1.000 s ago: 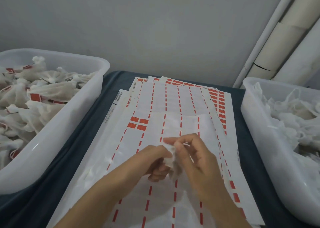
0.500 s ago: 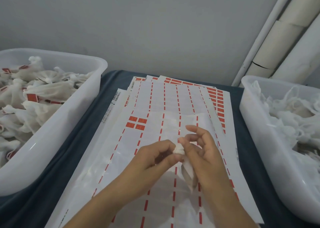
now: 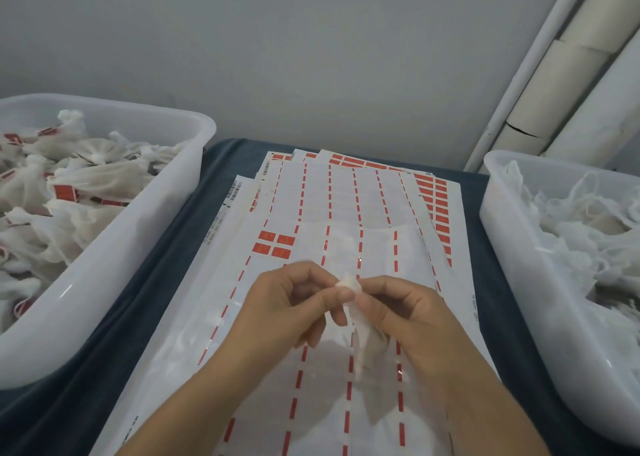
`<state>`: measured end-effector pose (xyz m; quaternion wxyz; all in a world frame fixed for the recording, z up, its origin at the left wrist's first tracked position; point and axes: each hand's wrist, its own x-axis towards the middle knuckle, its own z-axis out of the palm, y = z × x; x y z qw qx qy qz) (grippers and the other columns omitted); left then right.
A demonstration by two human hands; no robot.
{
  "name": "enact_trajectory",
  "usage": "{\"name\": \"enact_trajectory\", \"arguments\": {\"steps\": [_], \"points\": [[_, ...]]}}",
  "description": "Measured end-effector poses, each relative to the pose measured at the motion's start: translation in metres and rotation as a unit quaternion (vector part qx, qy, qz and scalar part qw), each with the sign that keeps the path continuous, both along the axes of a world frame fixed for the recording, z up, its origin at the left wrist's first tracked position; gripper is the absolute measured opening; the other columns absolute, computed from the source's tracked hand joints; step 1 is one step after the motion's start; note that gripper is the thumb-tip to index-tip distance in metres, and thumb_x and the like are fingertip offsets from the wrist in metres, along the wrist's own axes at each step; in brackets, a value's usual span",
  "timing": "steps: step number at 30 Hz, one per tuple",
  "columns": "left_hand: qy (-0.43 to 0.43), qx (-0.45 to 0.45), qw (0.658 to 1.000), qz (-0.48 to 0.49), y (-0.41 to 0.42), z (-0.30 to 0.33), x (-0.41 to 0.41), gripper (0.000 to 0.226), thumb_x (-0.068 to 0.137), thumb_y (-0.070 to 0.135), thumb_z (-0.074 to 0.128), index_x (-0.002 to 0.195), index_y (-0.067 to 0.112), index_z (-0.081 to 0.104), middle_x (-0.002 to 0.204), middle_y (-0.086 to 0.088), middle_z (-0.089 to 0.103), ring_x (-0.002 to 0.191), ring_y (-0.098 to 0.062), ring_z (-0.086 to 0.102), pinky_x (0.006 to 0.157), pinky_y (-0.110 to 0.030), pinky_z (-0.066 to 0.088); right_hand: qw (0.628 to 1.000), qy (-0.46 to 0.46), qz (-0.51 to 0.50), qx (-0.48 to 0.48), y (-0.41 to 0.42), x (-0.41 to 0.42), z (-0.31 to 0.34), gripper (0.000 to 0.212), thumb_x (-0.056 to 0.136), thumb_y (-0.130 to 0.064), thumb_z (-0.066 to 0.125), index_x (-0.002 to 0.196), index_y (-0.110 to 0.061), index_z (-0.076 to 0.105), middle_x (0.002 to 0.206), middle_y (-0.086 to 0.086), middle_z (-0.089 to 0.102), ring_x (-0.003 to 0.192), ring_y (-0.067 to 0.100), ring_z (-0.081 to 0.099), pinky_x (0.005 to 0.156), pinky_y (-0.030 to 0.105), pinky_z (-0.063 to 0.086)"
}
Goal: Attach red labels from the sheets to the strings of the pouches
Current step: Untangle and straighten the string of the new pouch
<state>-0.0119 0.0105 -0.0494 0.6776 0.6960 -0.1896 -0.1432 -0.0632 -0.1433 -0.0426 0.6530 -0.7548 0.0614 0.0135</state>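
Left hand (image 3: 294, 303): pinches the bunched top of the pouch (image 3: 360, 334), middle of the frame.
Right hand (image 3: 405, 313): pinches the same top from the other side.
String: too thin to see.
Red labels (image 3: 273, 244): four left, just above the hands, on the sheets (image 3: 346, 195).
Could go wrong: the string may slip free, or a sticky label may catch a finger.
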Motion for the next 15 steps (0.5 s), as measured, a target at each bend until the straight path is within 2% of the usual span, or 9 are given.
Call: {"name": "enact_trajectory", "arguments": {"steps": [4,7,8,11,14,15], "points": [[-0.010,-0.001,1.000,0.016,0.0034,0.0007,0.0034,0.043,0.054,0.052,0.066,0.075,0.015,0.062,0.056,-0.004,0.065,0.040,-0.012,0.052,0.041,-0.016,0.042,0.999,0.039,0.019,0.012,0.0033,-0.0011,-0.0038,0.041,0.060,-0.047,0.064,0.090,-0.020,0.073,0.085,-0.006,0.071,0.079,0.007,0.065,0.068,0.014,0.052],[-0.011,-0.014,1.000,0.012,0.0031,-0.0004,0.0031,0.038,0.057,0.051,0.066,0.075,0.017,0.062,0.055,-0.004,0.064,0.041,-0.012,0.051,0.041,-0.016,0.042,0.995,0.078,0.022,0.059,0.0050,0.0007,-0.0075,0.041,0.067,-0.045,0.062,0.095,-0.017,0.073,0.095,0.001,0.072,0.095,0.021,0.064,0.087,0.030,0.053],[-0.002,-0.027,1.000,0.004,0.0027,-0.0005,0.0030,0.038,0.059,0.050,0.066,0.077,0.016,0.060,0.055,-0.004,0.063,0.042,-0.013,0.049,0.041,-0.017,0.041,0.990,0.093,0.029,0.104,0.0039,0.0006,-0.0074,0.040,0.070,-0.041,0.061,0.097,-0.015,0.073,0.097,0.004,0.071,0.096,0.023,0.063,0.089,0.031,0.052],[0.029,-0.068,0.996,-0.042,0.0018,-0.0007,0.0020,0.034,0.069,0.043,0.062,0.086,0.015,0.053,0.056,0.000,0.057,0.049,-0.010,0.046,0.043,-0.017,0.039,0.959,0.119,0.076,0.246,0.0036,-0.0019,-0.0019,0.037,0.077,-0.032,0.059,0.100,-0.005,0.071,0.098,0.011,0.068,0.090,0.018,0.062,0.080,0.026,0.052],[0.052,-0.087,0.993,-0.067,0.0008,-0.0007,0.0002,0.026,0.076,0.037,0.057,0.091,0.017,0.048,0.056,0.003,0.052,0.052,-0.007,0.045,0.048,-0.015,0.041,0.945,0.132,0.100,0.283,0.0042,-0.0035,-0.0019,0.041,0.079,-0.029,0.057,0.108,-0.001,0.067,0.107,0.019,0.064,0.097,0.024,0.060,0.086,0.029,0.052],[0.058,-0.090,0.992,-0.070,0.0011,-0.0016,0.0005,0.024,0.078,0.035,0.056,0.092,0.018,0.048,0.057,0.004,0.052,0.053,-0.007,0.046,0.049,-0.015,0.041,0.941,0.132,0.100,0.295,0.0047,-0.0035,-0.0019,0.039,0.079,-0.028,0.057,0.105,-0.002,0.069,0.103,0.017,0.066,0.093,0.022,0.062,0.083,0.028,0.052]]}}
